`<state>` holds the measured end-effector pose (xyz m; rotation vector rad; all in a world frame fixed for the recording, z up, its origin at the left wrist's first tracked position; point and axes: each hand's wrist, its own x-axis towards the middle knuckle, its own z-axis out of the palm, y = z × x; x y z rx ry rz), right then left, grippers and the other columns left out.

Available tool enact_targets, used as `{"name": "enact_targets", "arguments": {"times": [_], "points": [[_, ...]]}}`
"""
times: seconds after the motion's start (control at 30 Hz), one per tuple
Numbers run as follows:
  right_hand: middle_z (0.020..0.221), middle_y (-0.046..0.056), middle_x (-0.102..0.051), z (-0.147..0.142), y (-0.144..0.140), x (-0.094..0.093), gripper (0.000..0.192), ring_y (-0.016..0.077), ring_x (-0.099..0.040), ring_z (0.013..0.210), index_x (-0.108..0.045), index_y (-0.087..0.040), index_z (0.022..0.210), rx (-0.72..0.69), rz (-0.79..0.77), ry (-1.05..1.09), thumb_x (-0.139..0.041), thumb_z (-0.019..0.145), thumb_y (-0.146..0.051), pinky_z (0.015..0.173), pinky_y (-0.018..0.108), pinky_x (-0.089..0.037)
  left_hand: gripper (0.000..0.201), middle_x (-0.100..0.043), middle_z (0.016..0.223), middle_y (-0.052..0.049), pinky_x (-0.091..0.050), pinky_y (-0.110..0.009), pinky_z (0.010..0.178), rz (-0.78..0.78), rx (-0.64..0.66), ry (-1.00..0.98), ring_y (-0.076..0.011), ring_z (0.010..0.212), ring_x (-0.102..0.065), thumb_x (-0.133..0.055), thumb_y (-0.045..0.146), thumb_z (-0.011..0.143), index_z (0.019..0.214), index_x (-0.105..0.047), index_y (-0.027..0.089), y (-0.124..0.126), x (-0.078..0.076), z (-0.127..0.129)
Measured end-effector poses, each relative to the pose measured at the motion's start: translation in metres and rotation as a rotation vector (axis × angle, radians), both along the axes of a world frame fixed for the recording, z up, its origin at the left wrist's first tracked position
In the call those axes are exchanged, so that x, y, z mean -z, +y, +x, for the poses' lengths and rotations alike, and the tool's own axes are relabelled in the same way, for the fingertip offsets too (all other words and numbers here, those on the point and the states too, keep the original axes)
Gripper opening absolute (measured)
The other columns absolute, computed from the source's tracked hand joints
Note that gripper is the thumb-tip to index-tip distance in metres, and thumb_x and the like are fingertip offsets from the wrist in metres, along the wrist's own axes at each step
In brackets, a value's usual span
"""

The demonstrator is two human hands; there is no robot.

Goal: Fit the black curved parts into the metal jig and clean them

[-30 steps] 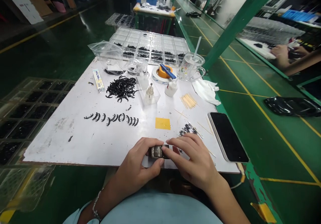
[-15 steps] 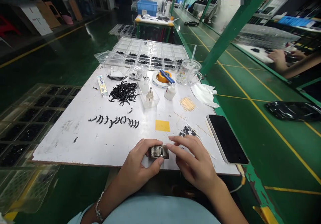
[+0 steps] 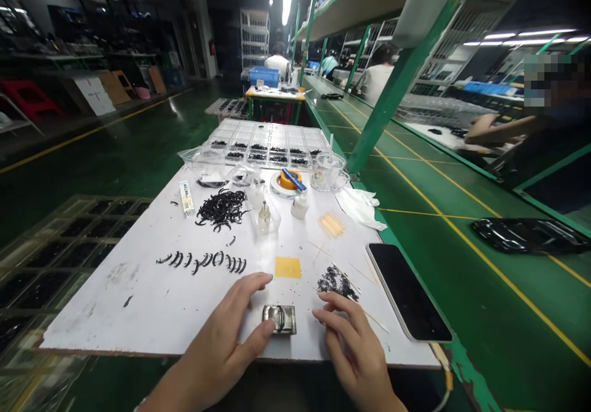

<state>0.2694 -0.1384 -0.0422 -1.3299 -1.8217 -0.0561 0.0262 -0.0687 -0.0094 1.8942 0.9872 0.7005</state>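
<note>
A small metal block [image 3: 289, 321] rests near the table's front edge, with a curved black piece [image 3: 279, 318] lying across its top. Just left of it is my left hand [image 3: 221, 332], thumb and fingers spread wide; the thumb tip overlaps the block's lower left corner, and I cannot tell if it touches. My right hand [image 3: 357, 341] hovers to the block's right, fingers loosely bent and apart, holding nothing I can see. Beyond its fingertips lies a heap of tiny black parts [image 3: 337, 281]. A yellow square [image 3: 288, 268] lies beyond the block.
A row of curved black pieces [image 3: 207, 263] lies left, with a larger pile [image 3: 222, 209] behind. Toothpicks [image 3: 331, 225], a small white bottle [image 3: 300, 206], tape rolls [image 3: 290, 181] and a glass mug [image 3: 325, 175] stand farther back. A phone [image 3: 409, 292] lies right.
My left hand has let go of the metal block and opened to its left. My right hand has drawn away rightward from the block. The camera view has tilted upward.
</note>
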Motion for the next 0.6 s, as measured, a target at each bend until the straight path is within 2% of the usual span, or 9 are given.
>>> {"name": "enact_targets", "arguments": {"times": [0.1,0.17,0.2,0.3,0.4,0.5,0.6], "points": [[0.116,0.011,-0.066,0.0,0.001,0.004,0.027,0.0189,-0.068,0.099,-0.068,-0.021,0.106,0.084,0.02,0.069,-0.05,0.093,-0.006,0.081,0.033,-0.061,0.044,-0.054,0.143,-0.005,-0.049,-0.038,0.104,0.242,0.018,0.053,-0.0256,0.124,-0.056,-0.053,0.039,0.1,0.143,-0.045,0.036,0.021,-0.026,-0.001],[0.115,0.011,-0.066,0.0,0.003,0.004,0.024,0.0195,-0.069,0.102,-0.069,-0.022,0.103,0.123,0.024,0.109,-0.05,0.094,-0.009,0.082,0.033,-0.062,0.046,-0.055,0.143,-0.006,-0.049,-0.038,0.106,0.415,0.094,0.113,-0.0263,0.128,-0.055,-0.056,0.035,0.098,0.143,-0.045,0.033,0.037,-0.051,0.002],[0.115,0.011,-0.067,0.0,0.004,0.004,0.023,0.0198,-0.069,0.102,-0.069,-0.023,0.102,0.136,0.028,0.12,-0.05,0.094,-0.01,0.082,0.033,-0.063,0.044,-0.055,0.142,-0.006,-0.047,-0.038,0.108,0.482,0.079,0.126,-0.026,0.128,-0.055,-0.055,0.034,0.099,0.142,-0.046,0.032,0.045,-0.064,0.005],[0.114,0.012,-0.067,0.0,0.005,0.007,0.023,0.0215,-0.07,0.102,-0.068,-0.022,0.102,0.158,0.06,0.116,-0.05,0.094,-0.011,0.08,0.034,-0.064,0.039,-0.058,0.138,-0.006,-0.047,-0.038,0.108,0.675,0.072,0.179,-0.0257,0.128,-0.055,-0.055,0.035,0.099,0.137,-0.05,0.028,0.069,-0.105,0.019],[0.113,0.013,-0.067,-0.001,0.005,0.01,0.025,0.0231,-0.07,0.101,-0.067,-0.021,0.103,0.161,0.108,0.089,-0.05,0.092,-0.007,0.079,0.037,-0.064,0.031,-0.063,0.129,-0.006,-0.048,-0.037,0.103,0.826,0.049,0.21,-0.0234,0.118,-0.06,-0.052,0.037,0.099,0.127,-0.057,0.023,0.096,-0.139,0.041],[0.111,0.013,-0.068,-0.003,0.004,0.012,0.027,0.024,-0.07,0.099,-0.066,-0.02,0.104,0.159,0.148,0.056,-0.049,0.09,-0.004,0.078,0.039,-0.063,0.029,-0.064,0.124,-0.007,-0.047,-0.037,0.1,0.825,0.077,0.321,-0.0234,0.117,-0.058,-0.051,0.038,0.099,0.12,-0.06,0.021,0.132,-0.161,0.07],[0.109,0.013,-0.069,-0.005,0.004,0.013,0.027,0.0244,-0.069,0.096,-0.066,-0.019,0.104,0.171,0.183,0.027,-0.049,0.089,-0.003,0.076,0.041,-0.062,0.026,-0.066,0.12,-0.008,-0.048,-0.037,0.098,0.77,0.109,0.402,-0.0231,0.111,-0.06,-0.052,0.034,0.097,0.114,-0.063,0.017,0.171,-0.17,0.103]]}}
